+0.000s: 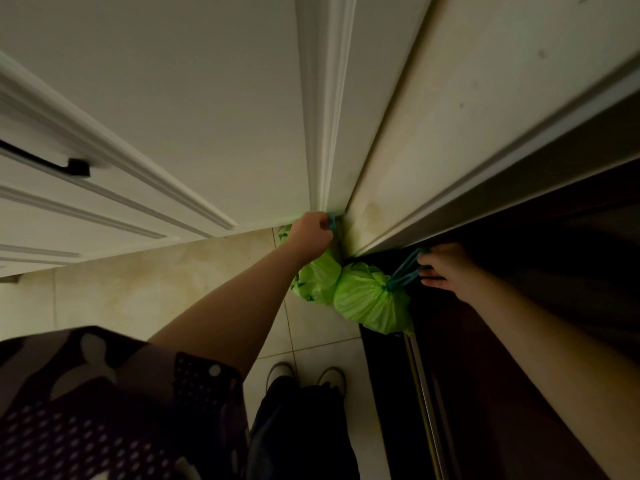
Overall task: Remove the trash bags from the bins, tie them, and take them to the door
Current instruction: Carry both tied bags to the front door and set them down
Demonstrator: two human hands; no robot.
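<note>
Dark patterned clothing (pixel 104 410) fills the lower left of the frame, and two bare arms reach forward from it. At the centre, the left hand (pixel 311 233) has its fingers curled around the blue drawstring (pixel 331 221) of a green trash bag (pixel 317 278), which lies under this hand, low in the corner beside the white door frame (pixel 325 116). Right of centre, the right hand (pixel 446 268) holds the blue string (pixel 403 271) of a second green bag (pixel 370 303); its fingers look loosely hooked into the loop. The two bags touch each other. Below them, two pale shoes (pixel 306 375) stand on the beige tile floor (pixel 156 289). A black handle (pixel 52 161) shows at the left edge, and a dark door (pixel 519 341) is on the right.
</note>
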